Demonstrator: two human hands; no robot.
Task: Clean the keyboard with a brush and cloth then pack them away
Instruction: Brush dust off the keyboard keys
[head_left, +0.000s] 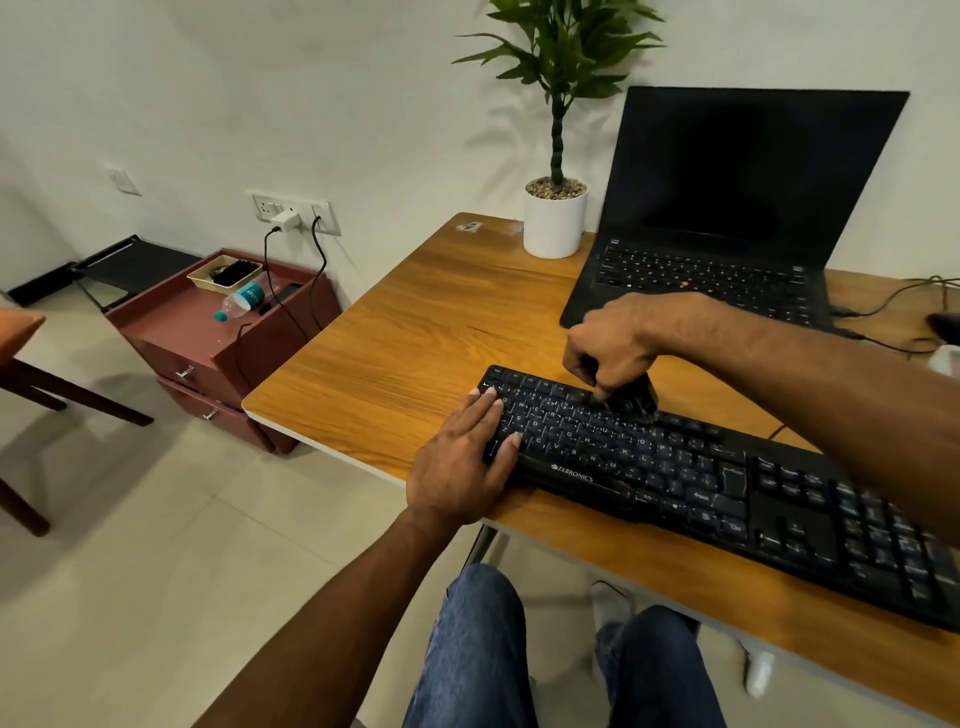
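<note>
A black keyboard (691, 478) lies slanted across the front of the wooden desk (415, 332). My left hand (462, 457) lies flat on the keyboard's left end, fingers straight over the keys. My right hand (618, 343) grips a black brush (631, 397), whose bristles touch the upper key rows near the left end. No cloth is visible.
An open black laptop (727, 208) stands behind the keyboard, with a potted plant (556, 208) to its left. Cables (893, 306) trail at the desk's right. A red drawer unit (218, 338) with a bottle and tray stands on the floor to the left.
</note>
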